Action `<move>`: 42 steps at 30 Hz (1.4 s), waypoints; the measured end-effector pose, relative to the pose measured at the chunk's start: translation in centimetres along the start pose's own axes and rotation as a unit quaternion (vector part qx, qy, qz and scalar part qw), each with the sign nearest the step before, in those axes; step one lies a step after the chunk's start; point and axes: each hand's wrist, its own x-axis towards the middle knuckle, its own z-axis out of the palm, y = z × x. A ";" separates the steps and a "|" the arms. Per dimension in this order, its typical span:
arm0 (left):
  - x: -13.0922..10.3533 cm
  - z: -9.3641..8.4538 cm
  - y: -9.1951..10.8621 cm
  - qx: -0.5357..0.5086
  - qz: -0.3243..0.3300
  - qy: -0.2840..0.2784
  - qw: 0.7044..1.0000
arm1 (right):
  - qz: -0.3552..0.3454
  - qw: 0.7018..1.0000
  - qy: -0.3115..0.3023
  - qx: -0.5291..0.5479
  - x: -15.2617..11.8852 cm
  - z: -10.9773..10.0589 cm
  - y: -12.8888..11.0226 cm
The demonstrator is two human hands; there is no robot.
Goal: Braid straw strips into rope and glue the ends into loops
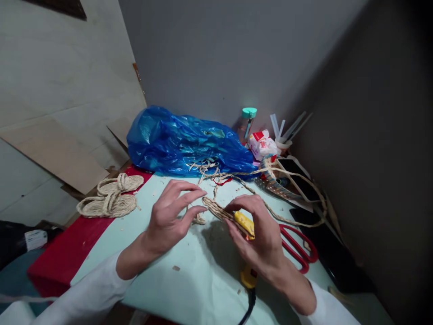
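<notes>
A flat piece of coiled straw rope (216, 209) is gripped between the thumb and fingers of my right hand (255, 230). Beside that hand shows a yellow tool (244, 224), probably a glue gun; its yellow handle (249, 276) and black cord (251, 300) come out below. Whether my right hand also grips the tool I cannot tell. My left hand (174, 210) is open, thumb and forefinger apart at the coil's far tip; contact there is unclear. A long straw rope (270, 207) loops behind and to the right of my hands.
Two finished-looking straw slippers (110, 205) lie at left on red cloth. A blue plastic bag (182, 140) stands at the back. Red-handled scissors (299, 248) lie right of my right hand, near a basket (284, 180), a tissue pack (262, 144) and a lidded jar (248, 117).
</notes>
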 end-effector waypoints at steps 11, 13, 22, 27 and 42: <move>1.4 -0.8 -0.6 -0.201 -0.330 0.143 0.911 | -0.067 0.985 0.151 -0.047 0.2 0.2 0.0; 1.1 -0.2 0.4 -0.241 -0.338 0.102 0.904 | -0.066 0.985 0.154 -0.038 0.2 0.2 -0.2; 0.5 3.4 4.6 -0.439 -0.421 -0.002 0.794 | -0.051 0.981 0.188 -0.014 0.2 -0.2 -1.2; 0.3 4.4 5.3 -0.447 -0.427 0.014 0.786 | -0.044 0.981 0.188 -0.006 0.0 0.0 -1.4; -1.7 1.2 4.7 -0.344 -0.478 -0.024 0.808 | -0.043 0.987 0.152 -0.014 -0.6 0.6 -1.1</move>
